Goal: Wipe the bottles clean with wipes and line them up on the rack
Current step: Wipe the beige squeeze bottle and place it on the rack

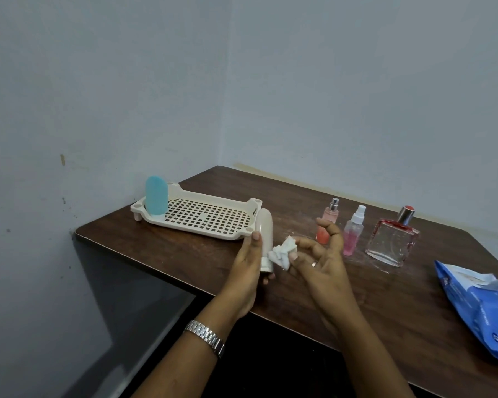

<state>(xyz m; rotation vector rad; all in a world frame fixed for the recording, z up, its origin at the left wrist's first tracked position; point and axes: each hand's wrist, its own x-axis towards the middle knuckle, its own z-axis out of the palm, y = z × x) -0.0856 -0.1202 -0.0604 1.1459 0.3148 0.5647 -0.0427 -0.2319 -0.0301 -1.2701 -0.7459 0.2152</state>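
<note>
A pink bottle (330, 215) is half hidden behind the fingers of the right hand (322, 262). The wipes pack (472, 305) is cut off at the edge. A cream bottle (265, 225), round-topped, is gripped cap-down in the curled fingers of the left hand (246, 271). A crumpled wipe (281, 254) is pinched against it by the right thumb and forefinger.

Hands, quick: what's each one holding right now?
Left hand: grips the beige bottle.
Right hand: pinches the crumpled white wipe.
</note>
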